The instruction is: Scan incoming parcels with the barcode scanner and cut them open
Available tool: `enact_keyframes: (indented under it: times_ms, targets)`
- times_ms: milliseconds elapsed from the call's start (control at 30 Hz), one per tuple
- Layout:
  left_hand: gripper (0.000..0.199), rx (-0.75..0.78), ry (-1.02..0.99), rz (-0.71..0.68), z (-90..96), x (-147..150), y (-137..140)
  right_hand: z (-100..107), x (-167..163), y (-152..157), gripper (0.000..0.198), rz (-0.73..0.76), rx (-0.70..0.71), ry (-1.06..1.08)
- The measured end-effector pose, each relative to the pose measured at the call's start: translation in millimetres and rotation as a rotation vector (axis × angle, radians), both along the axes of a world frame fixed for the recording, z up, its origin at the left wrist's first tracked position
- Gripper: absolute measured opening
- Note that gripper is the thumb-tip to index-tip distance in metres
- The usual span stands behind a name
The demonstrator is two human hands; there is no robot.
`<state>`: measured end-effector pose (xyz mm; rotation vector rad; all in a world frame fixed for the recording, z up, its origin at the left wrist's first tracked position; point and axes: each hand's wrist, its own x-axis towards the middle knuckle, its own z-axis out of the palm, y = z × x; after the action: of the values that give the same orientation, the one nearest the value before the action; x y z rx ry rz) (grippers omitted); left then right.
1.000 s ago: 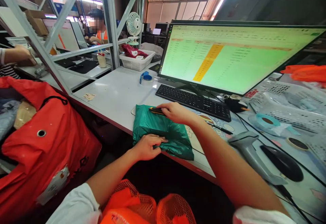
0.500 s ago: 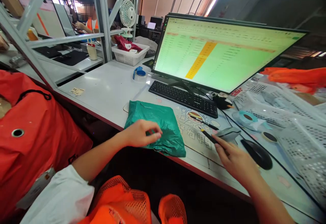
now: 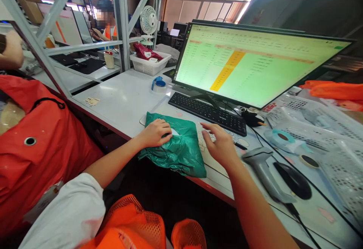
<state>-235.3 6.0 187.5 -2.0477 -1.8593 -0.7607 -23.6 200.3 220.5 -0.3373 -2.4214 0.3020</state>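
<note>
A green plastic mailing bag (image 3: 181, 154) lies wrinkled at the desk's front edge. My left hand (image 3: 157, 132) rests on its upper left part, fingers curled and closed on the plastic. Beside these fingertips a small white patch (image 3: 176, 132) shows on the bag. To the right of the bag, my right hand (image 3: 219, 143) hovers with thumb and fingers apart, holding nothing. Close to its wrist lie a black pen (image 3: 240, 146), partly hidden, and a grey barcode scanner (image 3: 265, 173).
A keyboard (image 3: 207, 115) and a monitor (image 3: 252, 65) stand behind the bag. On the right are a mouse (image 3: 293, 181), tape rolls and white baskets (image 3: 337, 154). Blue tape (image 3: 159, 84) sits farther back. A large red bag (image 3: 42, 150) is at the left; a person (image 3: 106, 30) sits beyond the frame.
My left hand has come down onto the green bag and closed. My right hand has let go of a slim black tool with a yellow tip and moved left, uncovering the scanner.
</note>
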Motion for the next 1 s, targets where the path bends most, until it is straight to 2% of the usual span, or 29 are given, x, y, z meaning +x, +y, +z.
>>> enact_keyframes:
  times_ms: [100,200,333,467,533,633,733,833,933,1000]
  targets:
    - [0.027,0.041,0.049,0.002,-0.4,1,-4,7,-44,-20,0.042,0.162,-0.056,-0.077]
    - [0.034,0.086,0.093,-0.007,-4.1,1,-5,3,-84,-33,0.051,0.231,-0.016,-0.270]
    - [0.043,0.145,0.055,-0.038,-8.9,-3,5,-2,-124,-40,0.069,0.130,0.057,-0.569]
    - [0.051,0.180,0.012,-0.035,-6.7,-5,11,-3,-142,-35,0.063,0.044,0.027,-0.669]
    - [0.053,0.173,0.038,-0.036,-2.9,-1,1,-4,-144,-30,0.063,0.007,0.013,-0.672]
    - [0.052,0.139,0.084,-0.030,-3.9,16,-34,-5,-142,-27,0.059,-0.020,0.019,-0.686]
    - [0.048,0.143,0.039,0.033,-28.1,41,-82,-7,-139,-33,0.051,0.006,0.053,-0.695]
    - [0.048,0.139,-0.208,0.121,-73.5,57,-115,-8,-137,-44,0.045,0.062,0.086,-0.714]
    - [0.058,0.111,-0.613,0.203,-115.6,52,-114,-6,-136,-53,0.042,0.097,0.109,-0.729]
    - [0.067,0.120,-0.840,0.277,-131.4,43,-100,-2,-132,-60,0.041,0.102,0.133,-0.715]
